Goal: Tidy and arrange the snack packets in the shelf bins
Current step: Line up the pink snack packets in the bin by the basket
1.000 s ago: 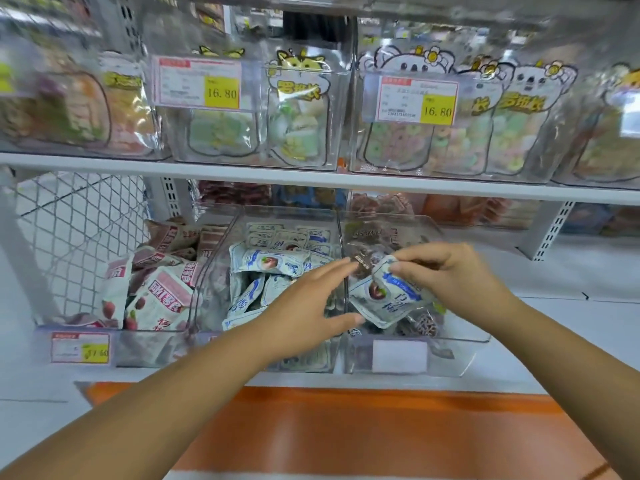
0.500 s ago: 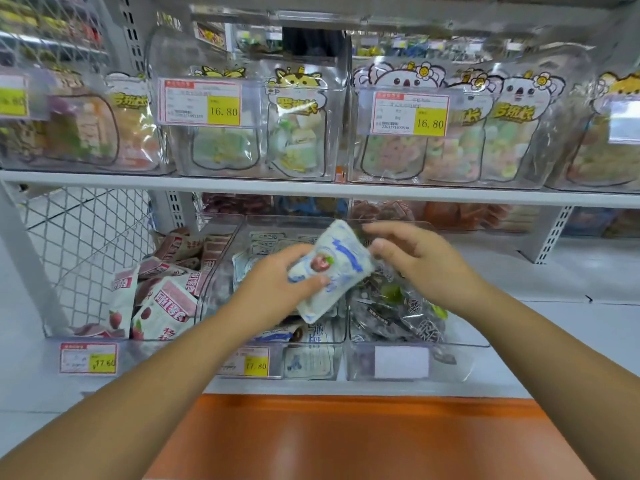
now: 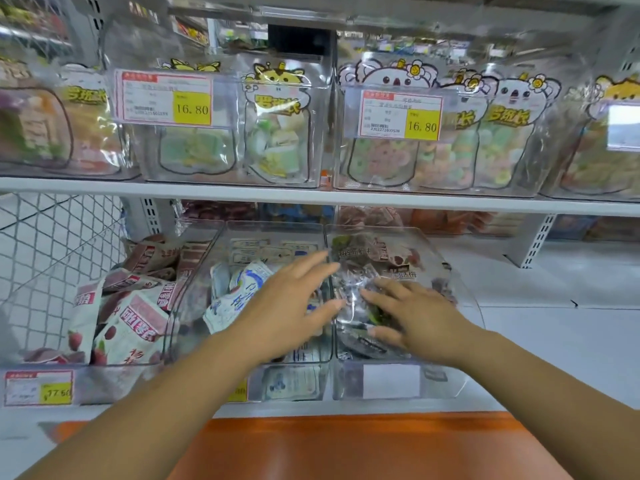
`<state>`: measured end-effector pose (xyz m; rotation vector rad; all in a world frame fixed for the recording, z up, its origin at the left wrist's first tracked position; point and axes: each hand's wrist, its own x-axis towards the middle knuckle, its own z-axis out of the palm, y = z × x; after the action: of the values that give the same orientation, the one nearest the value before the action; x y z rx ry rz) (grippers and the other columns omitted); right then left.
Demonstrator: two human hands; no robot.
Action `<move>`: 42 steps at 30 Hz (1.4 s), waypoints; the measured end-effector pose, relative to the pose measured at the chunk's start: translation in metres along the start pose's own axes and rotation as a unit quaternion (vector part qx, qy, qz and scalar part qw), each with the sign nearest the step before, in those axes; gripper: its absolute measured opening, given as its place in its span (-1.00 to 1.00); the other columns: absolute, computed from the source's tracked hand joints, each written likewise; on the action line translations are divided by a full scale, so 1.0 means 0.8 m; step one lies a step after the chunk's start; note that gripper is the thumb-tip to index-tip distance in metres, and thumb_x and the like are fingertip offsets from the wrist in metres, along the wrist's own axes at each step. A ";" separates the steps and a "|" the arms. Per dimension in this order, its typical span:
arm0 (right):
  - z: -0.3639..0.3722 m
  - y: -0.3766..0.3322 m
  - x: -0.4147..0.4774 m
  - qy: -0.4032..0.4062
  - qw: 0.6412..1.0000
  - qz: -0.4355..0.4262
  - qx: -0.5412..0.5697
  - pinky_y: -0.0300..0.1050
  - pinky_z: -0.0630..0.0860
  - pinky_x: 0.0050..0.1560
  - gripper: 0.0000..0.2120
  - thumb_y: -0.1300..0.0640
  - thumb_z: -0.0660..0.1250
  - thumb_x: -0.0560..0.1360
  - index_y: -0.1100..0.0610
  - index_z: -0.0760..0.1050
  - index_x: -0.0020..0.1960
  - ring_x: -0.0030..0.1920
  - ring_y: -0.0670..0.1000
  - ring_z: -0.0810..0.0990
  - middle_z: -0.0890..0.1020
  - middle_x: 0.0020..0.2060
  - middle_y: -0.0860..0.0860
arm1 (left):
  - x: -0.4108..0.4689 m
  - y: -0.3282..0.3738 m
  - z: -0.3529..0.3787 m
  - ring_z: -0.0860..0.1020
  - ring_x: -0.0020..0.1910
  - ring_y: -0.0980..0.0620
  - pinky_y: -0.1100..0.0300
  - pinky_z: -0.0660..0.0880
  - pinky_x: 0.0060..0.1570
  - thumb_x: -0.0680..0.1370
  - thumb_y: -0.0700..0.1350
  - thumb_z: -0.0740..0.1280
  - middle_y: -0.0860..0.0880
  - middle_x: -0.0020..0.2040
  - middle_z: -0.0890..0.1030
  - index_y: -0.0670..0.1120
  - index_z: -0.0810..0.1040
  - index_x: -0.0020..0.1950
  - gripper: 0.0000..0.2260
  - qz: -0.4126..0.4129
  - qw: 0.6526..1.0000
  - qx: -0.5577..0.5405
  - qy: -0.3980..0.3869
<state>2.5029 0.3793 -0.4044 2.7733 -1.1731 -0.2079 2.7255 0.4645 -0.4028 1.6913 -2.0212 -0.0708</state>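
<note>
Two hands reach into the clear bins on the low shelf. The left hand (image 3: 287, 306) is over the middle bin (image 3: 273, 226), above the white and blue snack packets (image 3: 239, 292) piled inside. Its fingers (image 3: 311, 268) are straight and a little spread, and they point toward the wall between the middle bin and the right bin (image 3: 446, 386). They hold nothing. It is hard to tell if this hand touches the packets under it.

The right hand (image 3: 415, 320) is inside the right bin. It lies palm down on the shiny see-through packets (image 3: 367, 268) there. Its fingers (image 3: 384, 289) are spread wide and rest on top of the packets. They do not pinch any of them. The two hands are close together, with only the bin wall between them.

The left bin (image 3: 104, 382) is just beside the middle one. It is full of red and white packets (image 3: 135, 323) that lean this way and that. A small yellow price tag (image 3: 38, 388) sits on its front. A wire fence (image 3: 52, 254) stands at the left end of the shelf.

Higher up is the top shelf (image 3: 242, 194). More clear bins stand on it, full of candy bags (image 3: 277, 133) with little animal faces. Two big tags (image 3: 164, 98) there say 16.80. An orange strip (image 3: 346, 445) runs along the bottom, below the arms.
</note>
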 end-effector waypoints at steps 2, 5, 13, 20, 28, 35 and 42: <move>0.003 -0.002 -0.008 -0.011 1.000 -0.008 0.024 0.07 0.17 0.47 -0.25 -0.44 -0.28 0.40 -0.22 -0.10 0.54 0.50 0.12 0.12 0.00 0.56 -0.08 | 0.008 0.008 0.012 -0.08 0.52 0.23 0.19 -0.09 0.47 0.59 0.23 0.12 0.23 0.56 -0.05 0.18 0.08 0.56 -0.45 0.016 0.999 0.008 -0.037; -0.018 -0.001 -0.022 -0.011 0.988 -0.022 0.153 -0.15 0.02 0.48 -0.47 -0.24 -0.04 0.59 -0.16 0.09 0.54 0.53 0.02 0.09 0.12 0.55 -0.06 | 0.017 0.003 0.026 -0.13 0.52 0.23 0.21 -0.14 0.46 0.60 0.24 0.09 0.21 0.56 0.00 0.19 0.10 0.55 -0.48 0.031 0.998 0.028 -0.054; -0.069 0.072 0.079 0.011 0.989 0.116 0.094 -0.04 0.44 0.25 -0.57 0.02 0.20 0.61 0.05 0.31 0.45 0.29 0.12 0.48 0.45 0.38 0.11 | 0.025 -0.003 0.027 -0.08 0.50 0.22 0.23 -0.10 0.42 0.59 0.27 0.09 0.22 0.53 0.13 0.21 0.17 0.52 -0.50 0.052 0.995 0.059 -0.053; -0.050 0.072 0.118 -0.028 0.989 0.108 0.093 -0.08 0.49 0.13 -0.33 -0.14 0.40 0.46 -0.07 0.20 0.48 0.18 0.06 0.53 0.48 0.34 0.00 | 0.028 -0.007 0.019 -0.12 0.49 0.26 0.26 -0.16 0.40 0.56 0.33 0.06 0.25 0.54 0.05 0.21 0.11 0.54 -0.44 0.055 0.993 0.063 -0.084; -0.050 0.066 0.056 0.169 0.939 0.057 0.296 -0.30 0.33 0.04 -0.48 0.12 0.28 0.58 -0.15 0.24 0.48 0.26 -0.14 0.42 0.41 0.25 -0.22 | 0.025 -0.001 0.014 -0.02 0.49 0.27 0.20 0.01 0.48 0.52 0.34 0.14 0.29 0.53 0.02 0.24 0.01 0.54 -0.37 -0.002 0.996 -0.046 -0.080; -0.063 0.006 0.007 0.254 0.878 -0.036 0.404 -0.38 0.40 -0.18 -0.69 0.22 0.28 0.57 -0.22 0.52 0.06 -0.19 -0.22 0.55 0.60 -0.23 -0.37 | 0.013 0.012 -0.006 0.15 0.48 0.18 0.12 0.15 0.46 0.49 0.25 0.33 0.21 0.54 0.11 0.24 0.00 0.54 -0.27 -0.063 0.988 -0.141 -0.016; -0.060 -0.037 0.004 0.209 0.744 -0.027 0.634 0.06 0.52 -0.06 -0.91 0.19 0.34 0.54 0.07 0.62 -0.03 -0.14 0.00 0.59 0.66 -0.08 0.14 | -0.012 0.018 -0.027 0.63 -0.06 -0.01 -0.11 0.51 0.17 0.56 -0.23 0.34 -0.13 -0.02 0.67 -0.05 0.57 0.13 -0.82 -0.108 0.915 -0.389 0.011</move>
<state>2.5346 0.4004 -0.3623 3.4296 -1.3531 1.7674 2.7224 0.4822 -0.3822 1.3487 -1.4648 -0.8129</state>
